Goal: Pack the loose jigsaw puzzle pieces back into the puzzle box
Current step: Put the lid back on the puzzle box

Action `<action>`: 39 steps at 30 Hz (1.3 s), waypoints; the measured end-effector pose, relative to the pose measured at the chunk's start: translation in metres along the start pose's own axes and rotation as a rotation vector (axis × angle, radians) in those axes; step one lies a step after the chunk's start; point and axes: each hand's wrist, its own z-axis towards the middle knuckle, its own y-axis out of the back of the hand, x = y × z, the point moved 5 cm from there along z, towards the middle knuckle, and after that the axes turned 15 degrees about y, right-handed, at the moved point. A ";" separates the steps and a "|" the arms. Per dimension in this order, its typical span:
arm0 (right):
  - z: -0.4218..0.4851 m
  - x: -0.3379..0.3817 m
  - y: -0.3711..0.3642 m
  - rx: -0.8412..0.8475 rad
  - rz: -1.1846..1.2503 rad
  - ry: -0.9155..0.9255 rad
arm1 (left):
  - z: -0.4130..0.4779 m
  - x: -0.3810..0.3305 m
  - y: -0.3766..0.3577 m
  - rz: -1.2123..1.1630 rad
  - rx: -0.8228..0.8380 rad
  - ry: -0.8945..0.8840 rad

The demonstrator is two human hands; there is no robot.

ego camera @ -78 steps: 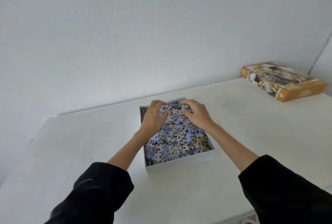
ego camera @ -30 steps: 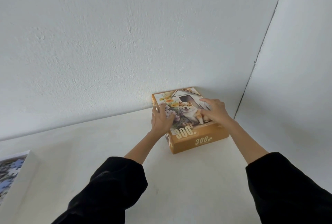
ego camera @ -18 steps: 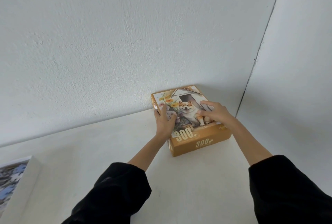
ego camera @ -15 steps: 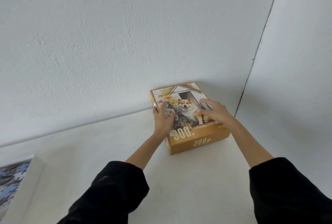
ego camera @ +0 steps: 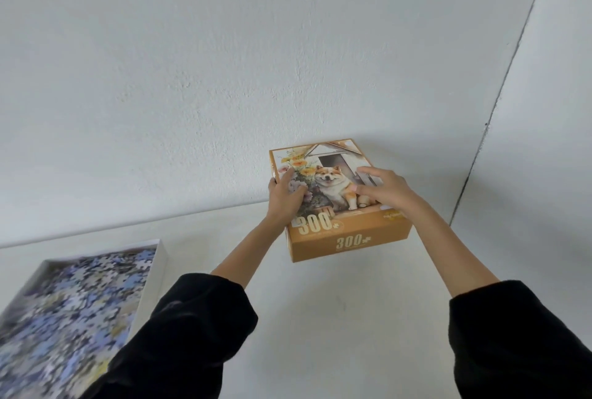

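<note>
orange cardboard lid (ego camera: 349, 238), dog picture up, is sitting at the far right by the wall (ego camera: 288, 62) corner, well apart from the white box base (ego camera: 161, 257) at the near left. the jigsaw pieces (ego camera: 80, 302) are lying heaped inside that base, blurred; none are showing loose on the surface (ego camera: 320, 318). judging the step as bringing the lid over to close the box.

doing it well: keeping the lid level, gripping both short edges evenly, carrying it across low, lining its corners over the base rim before lowering, and pressing down only once all four sides are seating. any piece poking above the rim is likely jamming the fit, so flattening the heap first is looking wise.

left hand (ego camera: 285, 198) is gripping the lid's left edge, thumb and fingers curling over the top. right hand (ego camera: 384, 193) is gripping the right edge, fingers spreading across the picture; whatever is hooking under that side is hidden. both arms are reaching forward, nearly straight, black sleeves (ego camera: 198, 328) bunching at the forearms. cannot tell whether the lid is resting on the surface or just lifting off.
</note>
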 end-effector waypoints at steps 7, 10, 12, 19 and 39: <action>-0.001 0.084 -0.066 0.119 -0.035 0.066 | -0.016 0.029 0.119 0.031 -0.055 0.004; -0.009 0.122 -0.101 0.172 -0.017 0.093 | -0.028 0.046 0.171 0.063 -0.081 0.004; -0.015 0.148 -0.123 0.202 -0.001 0.116 | -0.037 0.057 0.205 0.083 -0.106 0.002; -0.040 0.222 -0.203 0.316 -0.018 0.132 | -0.067 0.112 0.302 0.073 -0.136 0.084; -0.099 0.289 -0.308 0.491 -0.281 0.074 | -0.102 0.214 0.385 0.118 -0.068 0.133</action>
